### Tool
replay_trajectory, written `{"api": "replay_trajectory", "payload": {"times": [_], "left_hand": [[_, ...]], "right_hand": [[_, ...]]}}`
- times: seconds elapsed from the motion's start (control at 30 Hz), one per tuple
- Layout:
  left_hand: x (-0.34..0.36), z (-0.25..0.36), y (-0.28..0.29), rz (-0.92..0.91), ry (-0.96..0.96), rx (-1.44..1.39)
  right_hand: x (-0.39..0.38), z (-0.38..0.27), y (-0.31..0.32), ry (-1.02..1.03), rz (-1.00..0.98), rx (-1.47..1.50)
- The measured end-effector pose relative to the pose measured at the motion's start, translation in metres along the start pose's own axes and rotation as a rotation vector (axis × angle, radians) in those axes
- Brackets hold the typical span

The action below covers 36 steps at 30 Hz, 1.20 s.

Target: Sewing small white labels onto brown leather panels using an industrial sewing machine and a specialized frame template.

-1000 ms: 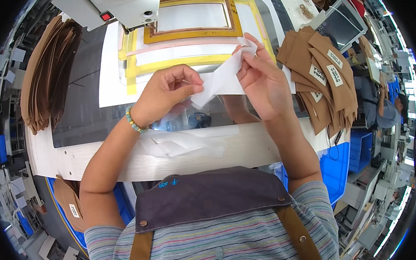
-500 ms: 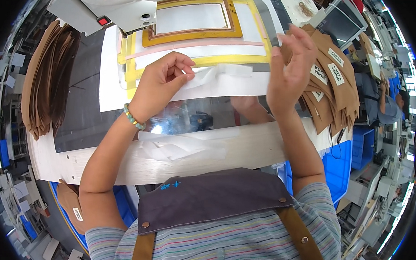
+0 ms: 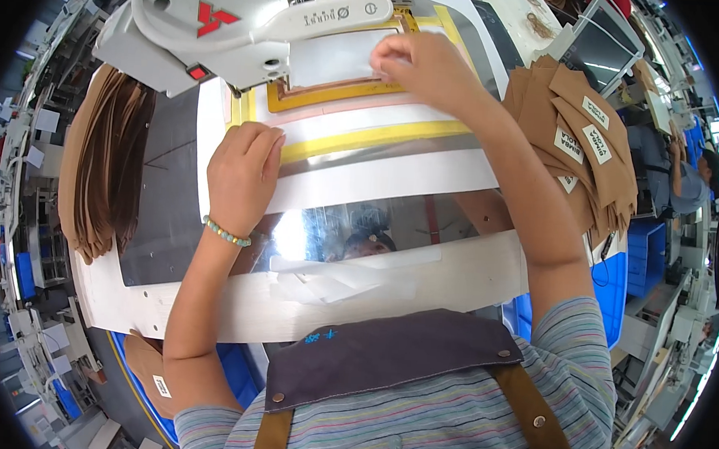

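A workroom with shelving and machinery is spread around the rim of the frame, and a pale worktable [image 3: 487, 264] is set across its middle. At upper centre, a yellow-brown rectangular frame with a white inner panel [image 3: 338, 99] is laid with its long axis running left to right, tilted slightly upward at the right. Its right end is overlapped by the right hand [image 3: 432, 72], the nearer one, whose fingers are curled together; whether anything is pinched cannot be told. The left hand [image 3: 244, 170] is placed well apart, below and left of it, fingers bunched beside a yellow tape strip [image 3: 380, 140]; a grip there cannot be confirmed. The frame's upper left is overhung and blocked by a white machine head [image 3: 224, 18]. Translucent white strips [image 3: 340, 282] are scattered at lower centre; labelled brown flat pieces [image 3: 571, 146] are heaped at right.
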<state>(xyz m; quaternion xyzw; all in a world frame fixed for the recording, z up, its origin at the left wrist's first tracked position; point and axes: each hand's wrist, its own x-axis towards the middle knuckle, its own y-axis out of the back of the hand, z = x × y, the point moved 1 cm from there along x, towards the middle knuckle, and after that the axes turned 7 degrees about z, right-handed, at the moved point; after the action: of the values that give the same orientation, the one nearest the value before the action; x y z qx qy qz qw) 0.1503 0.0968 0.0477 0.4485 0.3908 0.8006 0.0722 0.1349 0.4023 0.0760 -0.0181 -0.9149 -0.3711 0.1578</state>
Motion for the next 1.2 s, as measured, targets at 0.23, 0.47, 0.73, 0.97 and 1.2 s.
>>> {"api": "replay_trajectory", "payload": {"times": [0.23, 0.47, 0.73, 0.97, 1.2], "left_hand": [[-0.017, -0.025, -0.013, -0.274, 0.117, 0.243], [-0.014, -0.033, -0.021, -0.372, 0.106, 0.242], [-0.01, -0.036, -0.03, -0.396, 0.091, 0.248], [-0.011, -0.036, -0.029, -0.395, 0.116, 0.239], [-0.005, -0.032, -0.031, -0.459, 0.105, 0.296]], "right_hand": [[0.064, 0.017, -0.051, -0.108, -0.315, -0.068], [0.084, 0.004, -0.063, -0.25, -0.449, -0.015], [0.103, 0.02, -0.062, -0.164, -0.527, -0.147], [0.095, -0.001, -0.079, -0.161, -0.468, -0.062], [0.096, -0.001, -0.08, -0.158, -0.482, -0.073]]}}
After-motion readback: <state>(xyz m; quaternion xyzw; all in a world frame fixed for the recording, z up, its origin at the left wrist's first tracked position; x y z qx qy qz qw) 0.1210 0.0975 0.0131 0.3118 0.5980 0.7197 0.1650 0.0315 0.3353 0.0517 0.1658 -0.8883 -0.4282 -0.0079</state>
